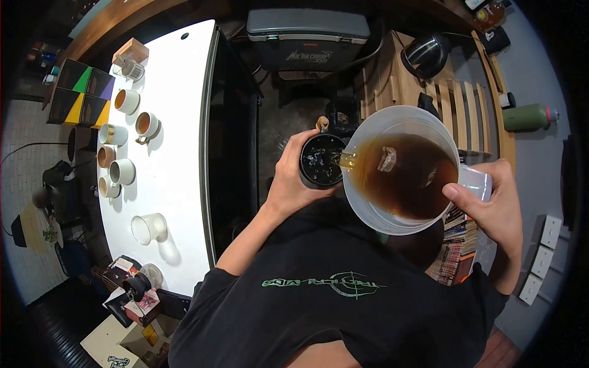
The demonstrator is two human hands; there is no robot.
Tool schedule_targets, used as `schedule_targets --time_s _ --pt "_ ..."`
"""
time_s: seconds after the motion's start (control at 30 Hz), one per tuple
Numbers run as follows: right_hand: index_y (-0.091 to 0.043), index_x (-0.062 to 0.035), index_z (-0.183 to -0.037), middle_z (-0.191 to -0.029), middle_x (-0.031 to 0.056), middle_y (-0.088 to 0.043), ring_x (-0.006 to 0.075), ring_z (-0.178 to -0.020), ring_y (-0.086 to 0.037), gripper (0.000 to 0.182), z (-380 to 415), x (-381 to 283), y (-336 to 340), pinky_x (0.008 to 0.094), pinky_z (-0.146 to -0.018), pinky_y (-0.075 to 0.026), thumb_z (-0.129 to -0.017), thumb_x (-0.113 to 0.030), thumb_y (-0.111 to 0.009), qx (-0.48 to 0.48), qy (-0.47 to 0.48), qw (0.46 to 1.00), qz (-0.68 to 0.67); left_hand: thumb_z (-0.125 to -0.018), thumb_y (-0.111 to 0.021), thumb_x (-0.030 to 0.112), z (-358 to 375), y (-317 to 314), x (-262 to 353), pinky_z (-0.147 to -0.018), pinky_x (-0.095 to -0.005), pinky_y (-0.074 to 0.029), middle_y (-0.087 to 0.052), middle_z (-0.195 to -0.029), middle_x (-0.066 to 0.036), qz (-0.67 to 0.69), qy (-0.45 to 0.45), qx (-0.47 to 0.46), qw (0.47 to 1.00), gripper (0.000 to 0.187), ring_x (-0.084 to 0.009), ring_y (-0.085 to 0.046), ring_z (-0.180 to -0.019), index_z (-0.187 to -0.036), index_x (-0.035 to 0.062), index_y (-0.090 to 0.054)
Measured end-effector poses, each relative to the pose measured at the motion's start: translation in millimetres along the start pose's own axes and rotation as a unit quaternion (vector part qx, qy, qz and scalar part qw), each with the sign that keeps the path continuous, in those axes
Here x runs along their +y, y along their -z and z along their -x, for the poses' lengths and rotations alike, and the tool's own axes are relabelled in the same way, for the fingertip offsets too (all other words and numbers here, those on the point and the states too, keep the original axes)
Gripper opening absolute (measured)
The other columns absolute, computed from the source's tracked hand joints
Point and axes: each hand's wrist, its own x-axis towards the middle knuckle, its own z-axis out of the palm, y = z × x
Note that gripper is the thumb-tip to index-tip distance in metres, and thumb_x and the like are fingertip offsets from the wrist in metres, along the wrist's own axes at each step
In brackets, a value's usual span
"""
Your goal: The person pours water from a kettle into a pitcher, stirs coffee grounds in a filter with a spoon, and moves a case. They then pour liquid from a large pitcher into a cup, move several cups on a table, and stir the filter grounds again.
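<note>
My right hand (491,208) is closed around the handle of a translucent plastic pitcher (402,118). The pitcher is tilted to the left and holds brown liquid (392,190) with ice pieces floating in it. A yellowish stream (347,160) runs from its spout into a black mug (325,183). My left hand (288,178) wraps around the mug's side, and a brown handle-like piece (322,124) sticks up at its far rim. Glints show inside the mug, but I cannot make out its contents clearly.
On the left, a white counter (178,184) carries several cups, including a brown-filled cup (127,102) and a white cup (148,229). A grey cooler box (307,40) sits ahead. A black kettle (425,55) and a wooden slatted rack (472,116) are at right.
</note>
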Motion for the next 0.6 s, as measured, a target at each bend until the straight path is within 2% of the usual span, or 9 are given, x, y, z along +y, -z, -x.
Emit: schedule_targets --time_s 0.2,0.27,0.4,0.5,0.57,0.6 --pt "-0.064 0.0052 -0.091 -0.089 0.0101 -0.058 0.0143 -0.076 -0.062 0.049 -6.2 17.7 2.4 0.0280 -0.064 -0.051 -0.074 -0.033 -0.088 -0.023 -0.011 0.999 -0.044 -0.053 -0.089 0.011 0.0 -5.7 0.5 -0.096 -0.0363 -0.049 -0.060 -0.118 -0.014 0.002 0.000 -0.004 1.000 0.087 -0.0277 -0.063 -0.109 -0.130 0.0012 -0.049" --pt "-0.066 0.0051 -0.089 -0.083 0.0087 -0.061 0.0129 -0.071 -0.062 0.045 -8.3 27.8 2.0 0.0268 -0.060 -0.049 -0.074 -0.032 -0.088 0.001 0.044 0.998 -0.042 -0.053 -0.089 0.013 -1.2 -7.4 2.2 -0.096 -0.0359 -0.049 -0.060 -0.118 -0.014 0.002 -0.008 -0.005 1.000 0.087 -0.0271 -0.063 -0.108 -0.130 0.0007 -0.050" --pt "-0.068 0.0042 -0.084 -0.074 0.0045 -0.061 0.0092 -0.065 -0.059 0.039 -11.0 38.7 8.1 0.0246 -0.057 -0.046 -0.076 -0.029 -0.086 -0.021 0.023 0.995 -0.093 -0.054 -0.089 0.015 -4.0 -12.9 5.2 -0.096 -0.0353 -0.049 -0.060 -0.117 -0.014 -0.010 -0.015 -0.009 1.000 0.087 -0.0259 -0.064 -0.107 -0.130 -0.0002 -0.049" --pt "-0.068 0.0030 -0.081 -0.066 0.0012 -0.060 0.0059 -0.062 -0.056 0.033 -17.7 67.4 14.3 0.0230 -0.054 -0.042 -0.078 -0.025 -0.084 -0.071 0.023 0.985 -0.158 -0.054 -0.089 0.017 -7.6 -17.2 10.7 -0.096 -0.0346 -0.049 -0.060 -0.118 -0.014 -0.008 -0.013 -0.015 1.000 0.088 -0.0239 -0.064 -0.107 -0.131 -0.0010 -0.049" --pt "-0.068 0.0016 -0.078 -0.064 -0.0013 -0.058 0.0038 -0.060 -0.052 0.029 -20.0 96.1 14.0 0.0226 -0.052 -0.039 -0.081 -0.025 -0.080 -0.091 0.084 0.973 -0.197 -0.055 -0.090 0.019 -11.0 -21.5 14.1 -0.096 -0.0341 -0.050 -0.061 -0.117 -0.013 0.010 -0.010 -0.022 1.000 0.088 -0.0224 -0.064 -0.107 -0.131 -0.0017 -0.049" --pt "-0.068 0.0016 -0.078 -0.064 -0.0013 -0.058 0.0038 -0.060 -0.052 0.029 -20.5 113.3 11.9 0.0226 -0.052 -0.039 -0.081 -0.025 -0.080 -0.090 0.085 0.972 -0.199 -0.055 -0.090 0.019 -12.7 -23.4 15.9 -0.096 -0.0341 -0.050 -0.061 -0.117 -0.013 0.007 -0.011 -0.023 1.000 0.088 -0.0224 -0.064 -0.107 -0.131 -0.0017 -0.049"
